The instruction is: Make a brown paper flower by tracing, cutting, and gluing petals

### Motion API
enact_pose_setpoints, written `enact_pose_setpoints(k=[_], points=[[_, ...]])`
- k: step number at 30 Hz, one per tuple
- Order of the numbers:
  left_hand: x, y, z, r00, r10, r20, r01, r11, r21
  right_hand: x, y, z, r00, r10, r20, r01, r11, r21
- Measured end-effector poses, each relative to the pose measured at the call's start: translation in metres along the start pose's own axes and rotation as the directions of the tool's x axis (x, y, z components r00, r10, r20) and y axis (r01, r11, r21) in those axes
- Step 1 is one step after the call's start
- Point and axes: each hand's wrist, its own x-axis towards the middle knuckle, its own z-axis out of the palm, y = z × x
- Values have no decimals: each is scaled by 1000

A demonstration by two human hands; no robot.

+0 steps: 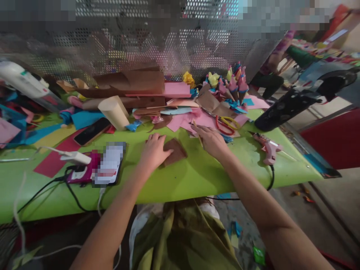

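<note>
My left hand (pixel 154 150) lies on the green tabletop with fingers apart, its thumb over the left edge of a small brown paper square (pixel 176 153). To the right, my right hand (pixel 210 140) is closed around a thin yellowish pencil (pixel 200 141), held above the table near the pink paper. Just beyond that hand lie scissors (pixel 226 127) with red and yellow handles. Pink paper sheets (pixel 177 122) are spread behind both hands.
A pink glue gun (pixel 271 150) and a black cylinder (pixel 281 112) stand on the right. On the left are a phone (pixel 109 163), a dark phone (pixel 92 131), a magenta power strip (pixel 84 172) with cables and a cardboard tube (pixel 114 112). Paper cones (pixel 232 86) stand behind.
</note>
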Motion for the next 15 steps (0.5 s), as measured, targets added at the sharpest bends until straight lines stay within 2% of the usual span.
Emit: enact_pose_setpoints(k=[5, 9, 11, 15], points=[[17, 2, -2, 995, -13, 96, 21, 997, -81, -1, -1, 2, 1000, -12, -12, 12, 1000, -3], [19, 4, -1, 992, -85, 90, 103, 971, -215, 0, -5, -2, 998, 3, -61, -1, 999, 33], [19, 5, 2, 988, -117, 99, 145, 924, -354, 1, -9, -5, 993, 5, -119, 7, 995, 99], [22, 6, 1, 983, -151, 106, 183, 728, -661, 1, -19, -10, 978, 0, -208, 72, 938, 340]])
